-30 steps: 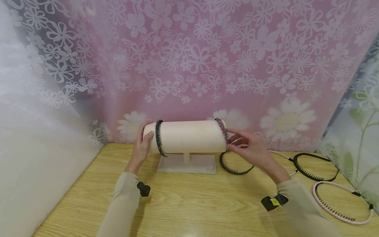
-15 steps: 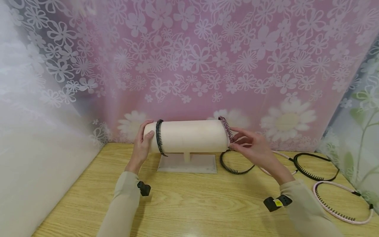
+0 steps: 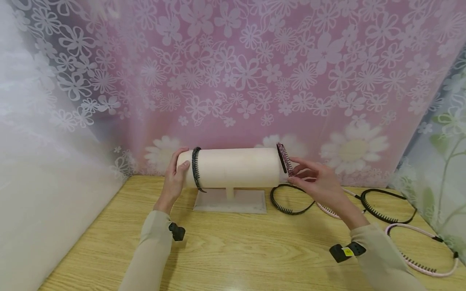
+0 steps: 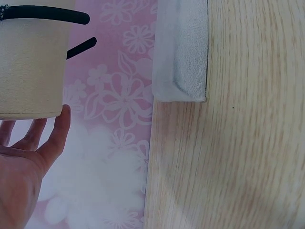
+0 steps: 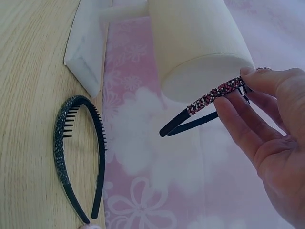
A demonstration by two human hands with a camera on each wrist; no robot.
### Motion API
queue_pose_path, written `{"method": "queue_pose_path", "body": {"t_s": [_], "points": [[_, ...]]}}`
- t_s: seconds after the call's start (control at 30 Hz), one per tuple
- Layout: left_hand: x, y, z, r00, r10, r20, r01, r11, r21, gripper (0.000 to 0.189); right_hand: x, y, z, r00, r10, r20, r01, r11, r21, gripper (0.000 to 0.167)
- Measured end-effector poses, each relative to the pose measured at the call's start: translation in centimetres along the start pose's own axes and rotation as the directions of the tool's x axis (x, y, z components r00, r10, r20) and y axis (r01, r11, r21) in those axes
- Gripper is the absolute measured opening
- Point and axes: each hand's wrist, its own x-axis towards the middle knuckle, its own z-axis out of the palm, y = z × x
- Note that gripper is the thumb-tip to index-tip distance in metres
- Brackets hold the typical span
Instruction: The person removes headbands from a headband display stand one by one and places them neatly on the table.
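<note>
A cream padded roll (image 3: 236, 167) lies sideways on a T-shaped display stand with a pale flat base (image 3: 230, 201). My left hand (image 3: 174, 180) grips the roll's left end, thumb in front and fingers behind. Beside that hand, a dark glittery toothed headband (image 3: 195, 169) wraps round the roll. My right hand (image 3: 314, 180) pinches a pink glittery toothed headband (image 3: 284, 159) between thumb and fingers, just off the roll's right end. In the right wrist view this headband (image 5: 217, 95) is apart from the roll's end face, its black tips pointing away from the hand.
Under the right hand, a black glittery headband (image 3: 287, 211) lies on the wooden table (image 3: 233, 250). Further right are a pink headband (image 3: 329, 211), a black one (image 3: 386, 218) and another pink one (image 3: 422, 266). A flowered pink curtain (image 3: 233, 101) hangs behind.
My right hand has moved right, sliding the pink glittery headband off the roll's right end. The left hand, the roll and the dark headband on it have stayed in place.
</note>
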Motion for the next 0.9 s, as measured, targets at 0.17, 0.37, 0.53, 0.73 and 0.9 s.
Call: {"method": "queue_pose_path", "body": {"t_s": [0.17,0.37,0.53,0.73,0.9], "points": [[0.5,-1.5,0.0,1.000,-0.006,0.004,0.006,1.000,-0.013,0.047,-0.5,0.0,-0.4,1.000,-0.016,-0.001,0.016,1.000,-0.019,0.056],[1.2,-3.8,0.1,1.000,-0.004,-0.011,0.004,1.000,-0.016,0.048,-1.1,-0.1,-0.8,1.000,-0.011,0.007,0.011,1.000,-0.007,0.054],[1.2,-4.1,0.2,1.000,0.023,-0.022,-0.023,1.000,-0.009,0.047,-1.8,0.0,-1.2,0.999,-0.034,0.009,0.034,0.999,-0.018,0.055],[1.2,-4.0,0.2,0.999,0.026,-0.021,-0.026,1.000,-0.006,0.047,-2.9,0.3,-1.7,0.999,-0.051,0.011,0.052,0.998,-0.043,0.053],[1.2,-4.0,0.1,1.000,0.009,-0.018,-0.009,1.000,-0.009,0.047,-3.7,0.6,-2.0,0.997,-0.080,0.007,0.080,0.991,-0.104,0.053]]}}
